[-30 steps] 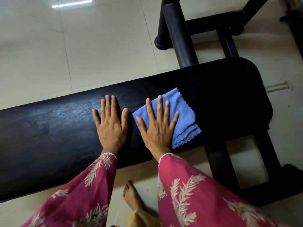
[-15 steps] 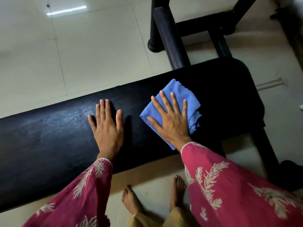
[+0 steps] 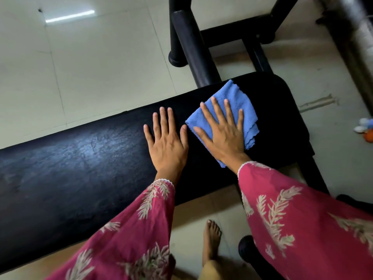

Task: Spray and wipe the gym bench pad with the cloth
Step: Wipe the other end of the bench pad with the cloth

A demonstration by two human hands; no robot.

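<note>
Blue microfibre, folded into a square pad, is lying near the right-hand end of the black bench pad; this cloth is being pressed down by the right hand, which is lying flat with the fingers spread and is pinning the fabric rather than gripping it. The left hand is resting just beside it, equally flat and splayed, holding nothing and bracing on the bare vinyl. No spray bottle is showing in view, so the spraying step is judged complete and the wiping step is in progress. The long stretch of pad to the left is showing a dull sheen, though whether it is wiped or merely reflecting light cannot be told; the far right end is appearing unreached. Compared with the frame half a second earlier, the cloth is sitting closer to the rear edge, beside the black frame tube, and the left hand is lying nearer the cloth.
</note>
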